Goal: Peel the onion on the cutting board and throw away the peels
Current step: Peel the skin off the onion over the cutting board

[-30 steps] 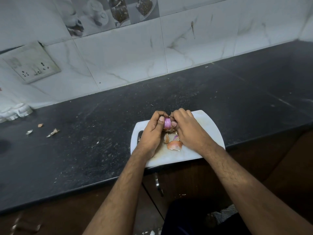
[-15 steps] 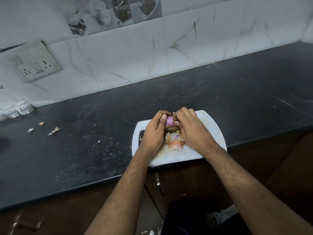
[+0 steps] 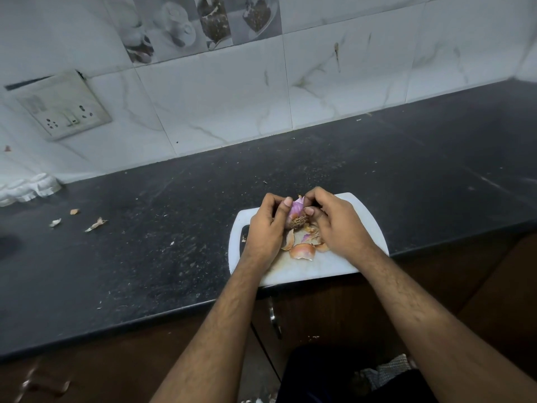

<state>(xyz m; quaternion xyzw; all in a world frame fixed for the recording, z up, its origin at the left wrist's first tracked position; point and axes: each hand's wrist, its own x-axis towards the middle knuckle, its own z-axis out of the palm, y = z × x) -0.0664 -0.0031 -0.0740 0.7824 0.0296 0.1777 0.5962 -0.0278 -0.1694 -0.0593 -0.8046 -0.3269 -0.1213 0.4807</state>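
A small purple onion with a brown root tuft facing me is held just above the white cutting board. My left hand grips its left side, thumb on the purple flesh. My right hand holds its right side, with fingertips pinching skin at the top. Several orange-brown peels lie on the board below the onion, between my wrists.
The board sits at the front edge of a black stone counter. A few peel scraps lie on the counter at the left. A switch plate is on the tiled wall. A cabinet handle shows below the counter.
Both hands stayed on the onion. More purple flesh shows at its top, and the loose peels below look more spread out on the board.
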